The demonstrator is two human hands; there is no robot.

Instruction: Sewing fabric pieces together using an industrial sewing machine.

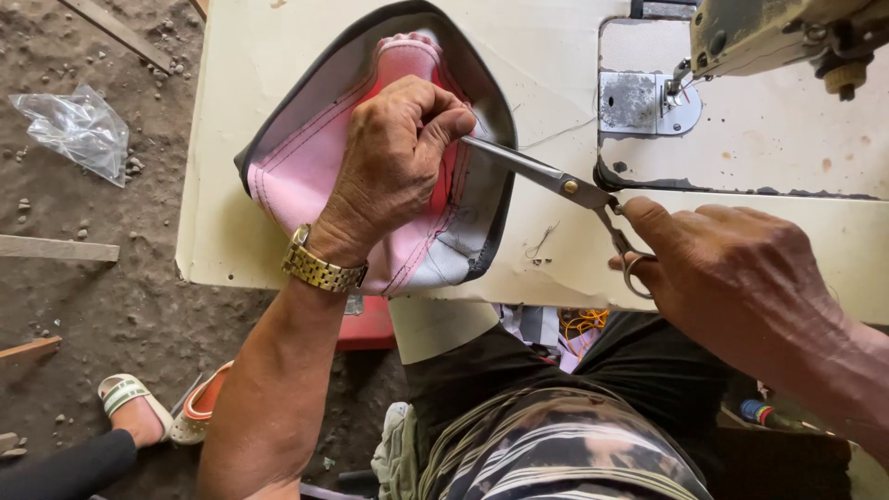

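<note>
My left hand (394,162) presses down on a pink and grey stitched cover (296,162) with a dark edge, lying on the cream sewing table (546,56). Its fingers are curled, pinching something thin at the cover's inner seam. My right hand (732,268) grips a pair of metal scissors (556,181) by the handles. The blades point left and their tips reach the spot by my left fingertips. A gold watch sits on my left wrist.
A sewing machine head (787,37) and its metal needle plate (639,102) stand at the table's back right. A crumpled plastic bag (79,130) lies on the dirt floor to the left. Another person's sandalled foot (130,403) shows at bottom left.
</note>
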